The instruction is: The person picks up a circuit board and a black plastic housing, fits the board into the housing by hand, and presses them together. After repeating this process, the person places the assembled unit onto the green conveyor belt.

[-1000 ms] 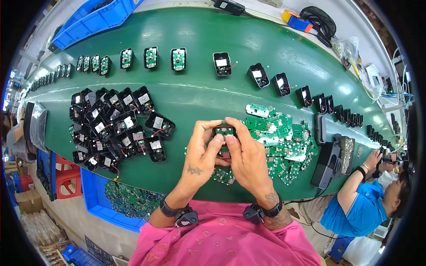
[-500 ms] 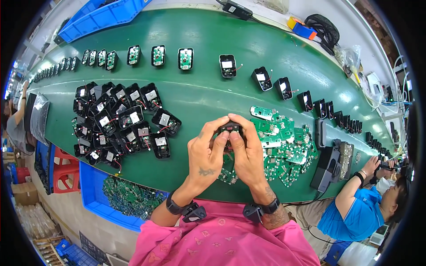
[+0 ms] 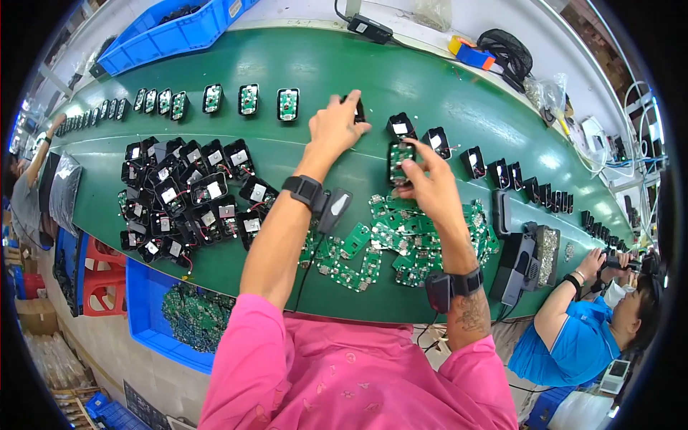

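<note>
Between the fingers and thumb of my right hand (image 3: 428, 175) is a black plastic housing with a green circuit board (image 3: 398, 163) seated inside, held above the table. My left hand (image 3: 335, 129) reaches farther out, its fingers closed around another black housing (image 3: 359, 109) in the far row and hiding most of it. Just beyond my right hand stands an open black housing with a white block (image 3: 400, 126). Loose green circuit boards (image 3: 401, 240) lie in a heap below both hands.
Housings with boards fitted (image 3: 287, 105) line the far left. Open housings (image 3: 473, 163) curve away rightward. More sit in a pile (image 3: 168, 193) at left. A blue bin (image 3: 150, 43) stands at the back; a black device (image 3: 517, 269) lies right. A co-worker (image 3: 573, 337) works at right.
My hands have separated from in front of me. The left went out to the far row and took hold of a housing; the right moved right and outward, holding the housing with its board now visible.
</note>
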A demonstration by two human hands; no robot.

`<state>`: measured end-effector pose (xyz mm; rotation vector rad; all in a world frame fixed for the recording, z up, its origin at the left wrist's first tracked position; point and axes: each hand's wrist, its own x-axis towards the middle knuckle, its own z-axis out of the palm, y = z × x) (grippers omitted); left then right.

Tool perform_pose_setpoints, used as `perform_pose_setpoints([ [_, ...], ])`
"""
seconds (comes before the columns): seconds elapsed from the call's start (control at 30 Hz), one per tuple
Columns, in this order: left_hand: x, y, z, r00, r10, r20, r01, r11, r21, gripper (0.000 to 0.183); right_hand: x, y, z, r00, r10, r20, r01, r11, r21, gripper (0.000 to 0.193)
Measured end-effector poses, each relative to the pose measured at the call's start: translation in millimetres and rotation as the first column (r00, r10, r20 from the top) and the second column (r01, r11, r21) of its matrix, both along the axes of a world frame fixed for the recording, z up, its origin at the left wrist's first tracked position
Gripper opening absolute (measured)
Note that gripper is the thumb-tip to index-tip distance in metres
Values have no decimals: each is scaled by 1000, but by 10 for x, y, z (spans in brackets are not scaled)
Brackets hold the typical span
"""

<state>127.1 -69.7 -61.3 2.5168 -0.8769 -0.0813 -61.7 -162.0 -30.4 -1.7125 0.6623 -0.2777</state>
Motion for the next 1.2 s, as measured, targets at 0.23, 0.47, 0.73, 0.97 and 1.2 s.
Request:
perform_pose_setpoints([
  [0.23, -275, 573, 543, 871, -241, -428, -216, 594, -775, 66, 594, -31, -269, 988, 106, -108, -147, 842, -519, 33],
  [0.47, -1017, 1729, 589, 707, -346, -617, -466, 427, -775, 73, 1177, 141, -279, 975, 6, -220, -155, 727, -669, 45],
  [0.73, -1361, 2163, 334, 645, -333, -687, -503, 492, -711, 52, 33, 1089, -55, 809, 468, -356, -574, 494, -654, 34],
  [0.97, -1443, 2037, 248, 503, -399, -767, -572, 512, -641, 32, -54, 1165, -135, 902, 409, -141, -422, 761, -493, 20],
  [1.2, -1543, 1770, 368, 899, -102, -426, -283, 605, -744, 23, -267, 1049, 35, 988, 131, 84, -152, 930, 335, 19],
])
